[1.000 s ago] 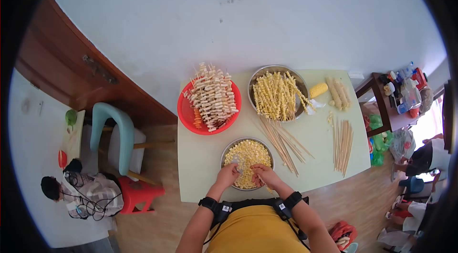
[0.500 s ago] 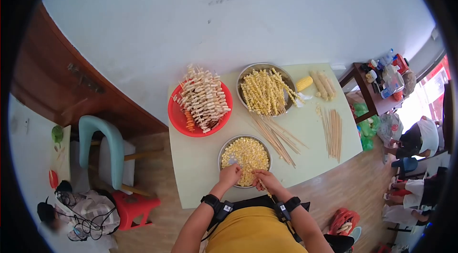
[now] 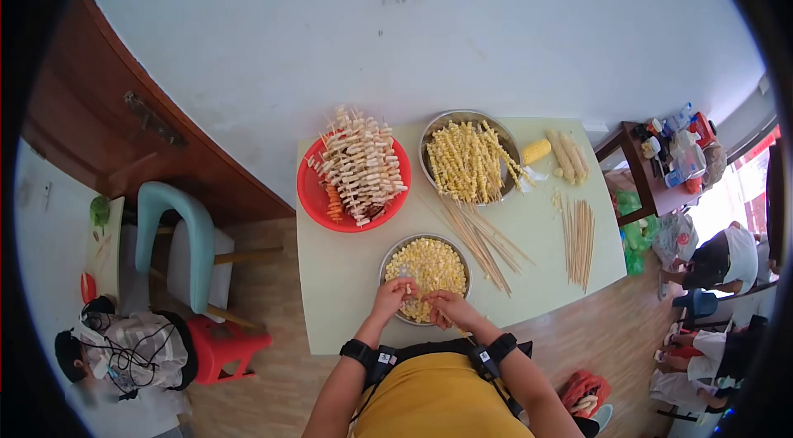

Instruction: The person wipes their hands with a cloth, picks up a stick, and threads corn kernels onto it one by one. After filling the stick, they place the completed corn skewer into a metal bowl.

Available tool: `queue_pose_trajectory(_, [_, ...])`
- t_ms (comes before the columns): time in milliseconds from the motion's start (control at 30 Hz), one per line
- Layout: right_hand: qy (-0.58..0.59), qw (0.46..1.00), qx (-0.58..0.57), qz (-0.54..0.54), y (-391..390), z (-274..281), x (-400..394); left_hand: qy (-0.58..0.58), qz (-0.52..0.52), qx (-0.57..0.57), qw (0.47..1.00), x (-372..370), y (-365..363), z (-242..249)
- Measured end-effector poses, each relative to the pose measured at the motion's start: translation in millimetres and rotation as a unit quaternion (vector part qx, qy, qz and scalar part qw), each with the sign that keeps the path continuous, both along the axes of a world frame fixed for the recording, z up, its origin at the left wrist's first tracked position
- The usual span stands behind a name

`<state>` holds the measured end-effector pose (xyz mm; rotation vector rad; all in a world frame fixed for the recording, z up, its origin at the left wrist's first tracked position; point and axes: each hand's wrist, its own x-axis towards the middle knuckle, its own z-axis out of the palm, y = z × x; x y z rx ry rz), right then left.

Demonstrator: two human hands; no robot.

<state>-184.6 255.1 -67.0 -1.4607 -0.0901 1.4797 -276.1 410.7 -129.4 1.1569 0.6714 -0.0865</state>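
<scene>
A round metal pan (image 3: 382,266) of loose yellow corn kernels (image 3: 429,263) stands at the table's near edge. Over its left part, my left hand (image 3: 391,297) is closed in a pinch, with a small pale corn kernel at the fingertips. My right hand (image 3: 451,308), at the pan's near right side, is closed around a skewer that is mostly hidden by the fingers. Kernels threaded on that skewer show below the hand, toward my body. The two hands are a short gap apart.
Behind the pan are a red basin (image 3: 310,205) of pale sliced skewers (image 3: 362,165) and a metal bowl (image 3: 426,159) of corn skewers (image 3: 467,159). Bare sticks (image 3: 483,244) lie beside them, more sticks (image 3: 578,244) at right. A corn cob (image 3: 537,150) lies at the back. People are at far right.
My left hand has risen slightly over the kernels, and its fingertips now show a kernel. The right hand has shifted slightly left. The whole view has moved a little.
</scene>
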Motion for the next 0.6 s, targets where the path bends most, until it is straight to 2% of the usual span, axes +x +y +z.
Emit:
queue_pose_trajectory(67, [-0.013, 0.999, -0.029, 0.006, 2.0, -1.2, 3.6, -0.007, 0.002, -0.002, 1.0, -1.0, 1.4, 5.5])
queue_pose_trajectory(433, [-0.008, 0.999, -0.018, 0.041, -4.2, 4.0, 2.4, -0.027, 0.019, 0.008, 0.999, 1.7, 1.5, 2.7])
queue_pose_trajectory(600, [0.008, 0.999, -0.015, 0.05, -10.7, 0.6, -1.1, 0.023, 0.005, 0.005, 1.0, 1.4, -1.3, 13.2])
